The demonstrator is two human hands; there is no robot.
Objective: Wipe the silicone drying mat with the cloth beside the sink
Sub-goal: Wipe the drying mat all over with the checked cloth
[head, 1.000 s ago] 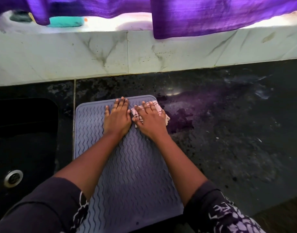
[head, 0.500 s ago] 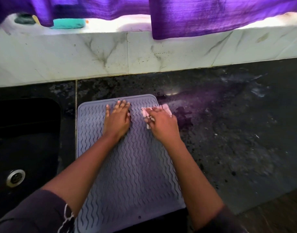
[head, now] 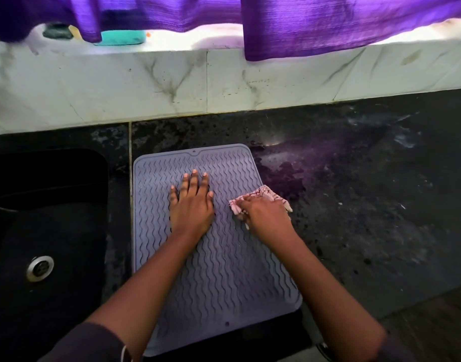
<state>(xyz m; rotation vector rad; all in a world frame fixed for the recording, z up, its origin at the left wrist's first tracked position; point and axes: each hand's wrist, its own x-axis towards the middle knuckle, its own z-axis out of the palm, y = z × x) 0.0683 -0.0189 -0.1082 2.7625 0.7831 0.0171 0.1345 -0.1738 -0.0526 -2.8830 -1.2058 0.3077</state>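
Note:
A grey-lilac silicone drying mat [head: 224, 270] with wavy ridges lies on the black counter, right of the sink. My left hand [head: 191, 206] rests flat on the mat's upper middle, fingers spread, holding nothing. My right hand [head: 267, 218] presses a crumpled white cloth with red checks [head: 266, 193] onto the mat's right edge. Part of the cloth hangs over onto the counter; the rest is hidden under my palm.
A black sink [head: 41, 231] with a metal drain [head: 40, 267] lies to the left. The dark speckled counter [head: 367, 205] stretches right, with wet patches. Behind stands a marble backsplash [head: 172, 84]; a purple curtain [head: 328, 22] hangs over the sill, where a teal object [head: 122, 37] sits.
My right hand has dragged the cloth from the mat's top middle rightwards and towards me, to the right edge. My left hand has slid slightly nearer, still flat on the mat.

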